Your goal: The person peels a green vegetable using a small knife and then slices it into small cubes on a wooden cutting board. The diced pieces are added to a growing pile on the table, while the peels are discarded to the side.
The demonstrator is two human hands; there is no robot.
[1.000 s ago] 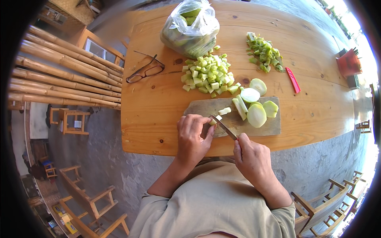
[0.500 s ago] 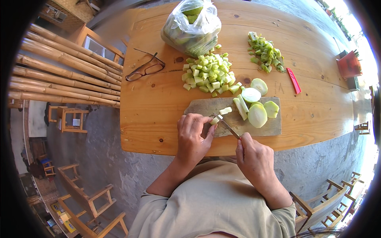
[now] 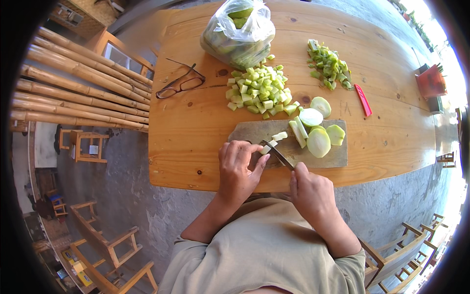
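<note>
My right hand (image 3: 313, 188) is closed round the handle of a knife (image 3: 280, 157), whose blade tip rests at a small pale green piece of vegetable (image 3: 266, 149). My left hand (image 3: 241, 165) pinches that piece between thumb and fingers on the wooden cutting board (image 3: 301, 159). Small cut pieces (image 3: 279, 136) lie just past the blade. To their right are two long sticks (image 3: 298, 132) and several round pale green slices (image 3: 318, 143), some overlapping. Beyond the board is a heap of pale green cubes (image 3: 262, 88).
A clear plastic bag of green produce (image 3: 237, 36) stands behind the cubes. Eyeglasses (image 3: 181, 85) lie at the left, green peelings (image 3: 330, 66) and a red-handled peeler or knife (image 3: 363, 100) at the right. A red pot (image 3: 431, 81) sits on the far right edge of the wooden table (image 3: 191, 147).
My right hand has shifted slightly left and up, and the knife blade has turned a little against the piece. My left hand keeps its place.
</note>
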